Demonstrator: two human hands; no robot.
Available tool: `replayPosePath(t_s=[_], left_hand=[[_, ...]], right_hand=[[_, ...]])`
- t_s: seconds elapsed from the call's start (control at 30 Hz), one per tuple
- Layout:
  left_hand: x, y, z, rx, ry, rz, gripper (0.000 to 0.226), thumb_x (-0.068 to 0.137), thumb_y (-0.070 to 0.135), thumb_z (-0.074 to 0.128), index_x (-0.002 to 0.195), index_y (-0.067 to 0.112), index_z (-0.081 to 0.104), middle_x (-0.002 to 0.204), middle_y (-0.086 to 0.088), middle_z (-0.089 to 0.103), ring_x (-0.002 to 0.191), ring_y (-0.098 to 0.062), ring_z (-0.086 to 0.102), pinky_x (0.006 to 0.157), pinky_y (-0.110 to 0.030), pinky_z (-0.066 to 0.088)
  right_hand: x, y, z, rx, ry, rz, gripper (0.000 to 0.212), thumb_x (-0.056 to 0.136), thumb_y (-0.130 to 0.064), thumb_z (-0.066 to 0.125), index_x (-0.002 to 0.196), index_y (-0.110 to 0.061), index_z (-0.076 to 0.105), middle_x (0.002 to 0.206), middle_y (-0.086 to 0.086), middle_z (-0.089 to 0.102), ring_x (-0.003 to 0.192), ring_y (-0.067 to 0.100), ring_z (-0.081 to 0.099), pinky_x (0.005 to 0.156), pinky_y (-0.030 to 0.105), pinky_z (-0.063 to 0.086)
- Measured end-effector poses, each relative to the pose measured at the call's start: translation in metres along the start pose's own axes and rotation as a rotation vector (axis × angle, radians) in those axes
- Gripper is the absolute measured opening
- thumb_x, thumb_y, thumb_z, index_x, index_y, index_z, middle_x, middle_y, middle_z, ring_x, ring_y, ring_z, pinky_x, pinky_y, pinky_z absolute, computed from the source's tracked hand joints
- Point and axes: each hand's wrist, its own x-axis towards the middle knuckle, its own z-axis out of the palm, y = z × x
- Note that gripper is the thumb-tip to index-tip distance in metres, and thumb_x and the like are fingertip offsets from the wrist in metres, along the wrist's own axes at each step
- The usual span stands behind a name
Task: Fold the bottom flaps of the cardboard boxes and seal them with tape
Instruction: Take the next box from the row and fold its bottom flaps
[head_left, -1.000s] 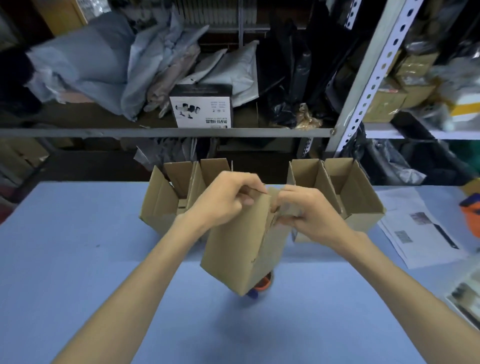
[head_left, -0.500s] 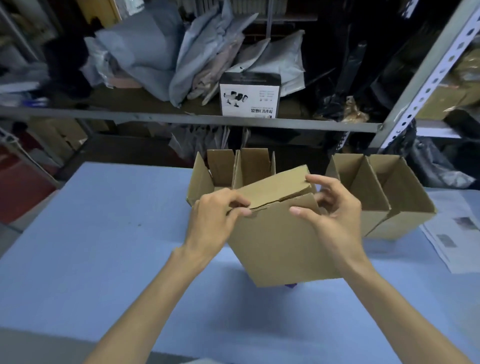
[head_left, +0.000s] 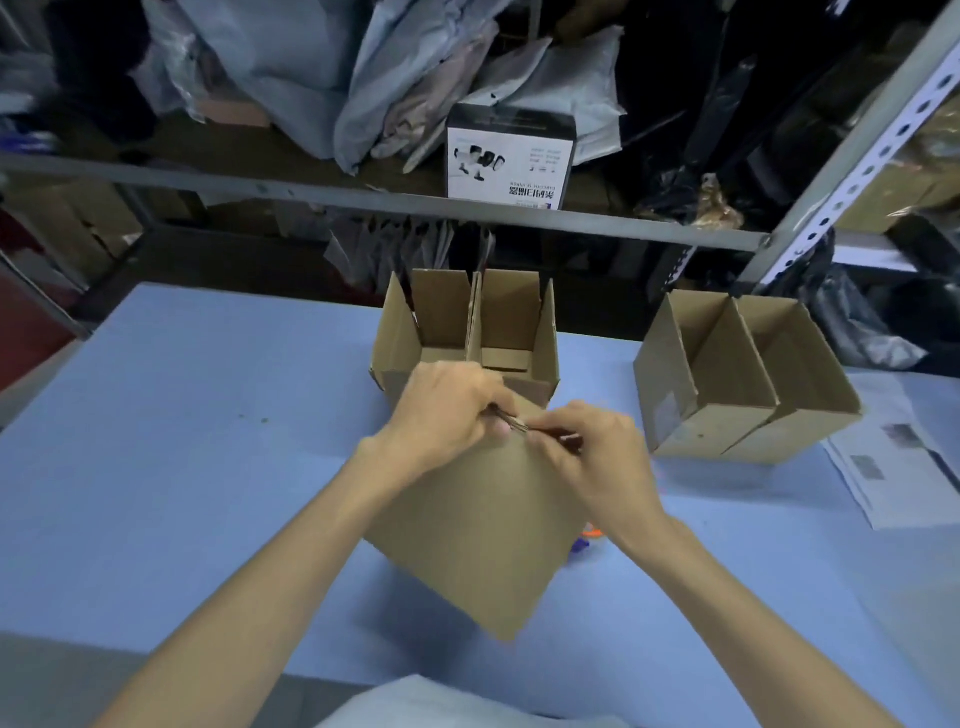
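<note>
Brown cardboard box (head_left: 475, 530) — tilted, plain-faced

five cardboard boxes (head_left: 467, 561) are showing: one held box (head_left: 483, 519) tilting at centre, an open pair (head_left: 511, 312) standing at 12 o'clock, a second pair (head_left: 810, 364) sitting at 2 o'clock. one printed carton (head_left: 510, 156) is sitting on the shelf (head_left: 363, 200). two hands are pinching: left hand (head_left: 447, 410), right hand (head_left: 597, 457).
</note>
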Motion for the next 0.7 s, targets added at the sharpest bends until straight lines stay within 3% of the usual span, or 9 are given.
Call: replayPosePath(t_s=[0.1,0.2,0.33,0.43,0.5,0.57,0.7], left_hand=[[0.013,-0.013,0.008,0.106,-0.284,0.03,0.02,0.077,0.03,0.074,0.097,0.034,0.076,0.09,0.014,0.073,0.089,-0.009,0.062,0.065,-0.025,0.035],[0.018,-0.023,0.03,0.105,-0.45,0.035,0.015,0.075,0.023,0.076,0.089,0.028,0.076,0.082,0.011,0.074,0.085,-0.008,0.065,0.063,-0.023,0.034],[0.022,-0.037,0.072,0.041,-0.58,0.005,0.018,0.078,0.015,0.072,0.094,0.023,0.076,0.09,0.006,0.075,0.093,-0.012,0.066,0.072,-0.025,0.042],[0.017,-0.046,0.102,0.024,-0.557,-0.063,0.02,0.082,0.025,0.072,0.101,0.023,0.075,0.106,0.006,0.07,0.111,-0.015,0.054,0.088,-0.031,0.039],[0.01,-0.054,0.118,-0.064,-0.507,-0.183,0.016,0.082,0.023,0.073,0.098,0.021,0.075,0.107,0.003,0.067,0.113,-0.02,0.048,0.095,-0.036,0.04],[0.001,-0.057,0.126,-0.131,-0.457,-0.264,0.012,0.08,0.015,0.073,0.091,0.019,0.076,0.102,-0.003,0.065,0.109,-0.022,0.05,0.094,-0.035,0.043],[-0.003,-0.056,0.13,-0.14,-0.391,-0.268,0.014,0.076,0.007,0.073,0.086,0.015,0.077,0.093,-0.005,0.067,0.106,-0.021,0.048,0.089,-0.036,0.047]], right_hand=[[-0.007,0.01,0.028,0.033,-0.057,0.058,0.007,0.082,-0.018,0.068,0.084,-0.02,0.075,0.076,-0.009,0.071,0.072,0.013,0.063,0.068,0.037,0.051],[-0.021,0.023,0.062,0.099,-0.029,0.127,0.01,0.084,-0.014,0.066,0.076,-0.019,0.068,0.069,-0.016,0.062,0.067,0.006,0.054,0.064,0.026,0.041],[-0.029,0.042,0.105,0.153,0.002,0.297,0.01,0.085,-0.006,0.062,0.077,-0.009,0.066,0.075,0.001,0.066,0.073,0.018,0.057,0.065,0.03,0.037],[-0.025,0.058,0.121,0.152,0.001,0.416,0.008,0.083,-0.003,0.061,0.076,-0.003,0.065,0.077,0.01,0.067,0.077,0.025,0.059,0.065,0.032,0.035],[-0.026,0.066,0.127,0.138,-0.034,0.463,0.006,0.08,-0.003,0.062,0.076,-0.003,0.066,0.078,0.008,0.068,0.079,0.024,0.062,0.067,0.033,0.039],[-0.025,0.069,0.132,0.132,-0.062,0.481,0.006,0.079,-0.012,0.064,0.079,-0.006,0.067,0.079,0.004,0.069,0.081,0.02,0.064,0.072,0.035,0.047],[-0.015,0.066,0.141,0.059,-0.076,0.52,0.023,0.085,-0.035,0.066,0.09,-0.014,0.069,0.089,0.002,0.07,0.089,0.021,0.063,0.073,0.037,0.047]])
